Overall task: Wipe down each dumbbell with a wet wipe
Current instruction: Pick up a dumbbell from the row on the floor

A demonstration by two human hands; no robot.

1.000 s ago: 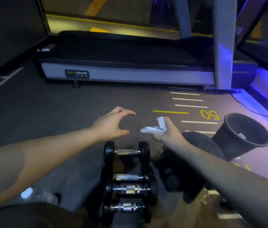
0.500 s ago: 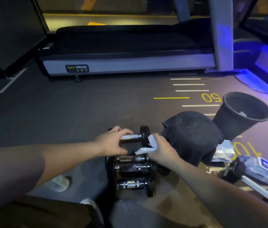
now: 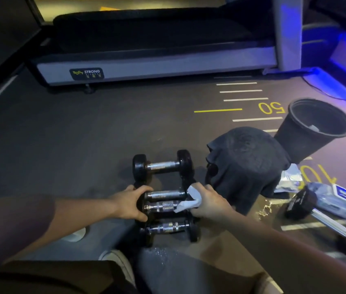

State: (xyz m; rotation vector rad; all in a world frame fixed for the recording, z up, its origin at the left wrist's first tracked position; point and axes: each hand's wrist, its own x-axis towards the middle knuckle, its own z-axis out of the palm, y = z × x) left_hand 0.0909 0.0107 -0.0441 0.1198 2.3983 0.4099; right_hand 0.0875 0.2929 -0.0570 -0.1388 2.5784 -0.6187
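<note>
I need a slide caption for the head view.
Left hand steadies dumbbells; right hand holds a wipe.

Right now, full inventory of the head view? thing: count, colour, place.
small dumbbells: four, black ends, chrome handles, in a row on the floor at centre
wet wipe: one, white, in the right hand, at the second and third dumbbells' right ends
dark cloth: one, heaped right of the dumbbells
bin: one, black, tilted, far right
wipes packet: one, blue and white, floor at right
large dumbbell: one, black, right edge, partly cut off
treadmill: one, grey and black, far side
left hand: on the dumbbells' left ends
right hand: fingers pinching the wipe
</note>
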